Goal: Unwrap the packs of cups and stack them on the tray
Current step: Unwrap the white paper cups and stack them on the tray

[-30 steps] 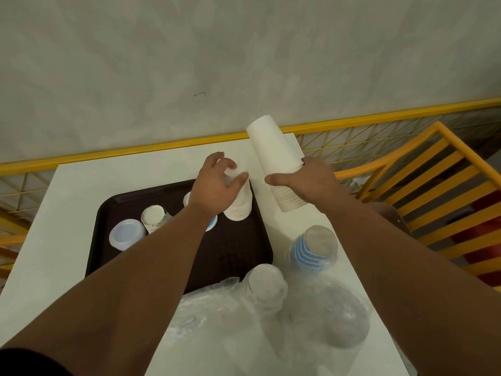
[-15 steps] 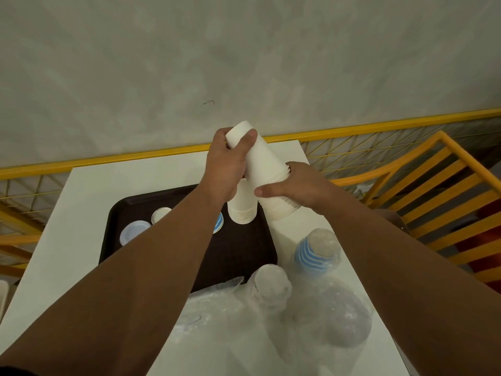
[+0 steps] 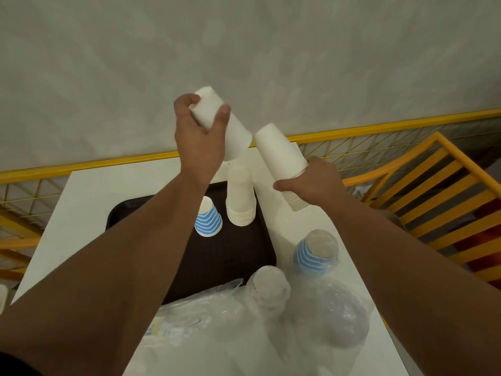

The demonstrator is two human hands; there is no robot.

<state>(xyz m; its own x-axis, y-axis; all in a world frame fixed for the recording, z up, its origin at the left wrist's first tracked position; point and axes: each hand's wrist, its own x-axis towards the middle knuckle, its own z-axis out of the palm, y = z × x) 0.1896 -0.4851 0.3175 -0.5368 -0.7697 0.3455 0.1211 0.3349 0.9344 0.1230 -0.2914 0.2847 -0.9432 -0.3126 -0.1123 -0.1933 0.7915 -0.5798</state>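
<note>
Two hands hold white paper cups apart above a dark brown plastic tray (image 3: 252, 256).

The left hand (image 3: 199, 139) grasps an upturned white paper cup (image 3: 226, 126) with thumb and fingers curled round its base, above the tray's far edge. The right hand (image 3: 311, 183) clasps a tilted sleeve of nested white cups (image 3: 282, 158) just right of the tray. On the tray stand a white cup stack (image 3: 240, 199) and a blue-striped cup (image 3: 208, 219); wrapped packs lie by its near right corner.
</note>
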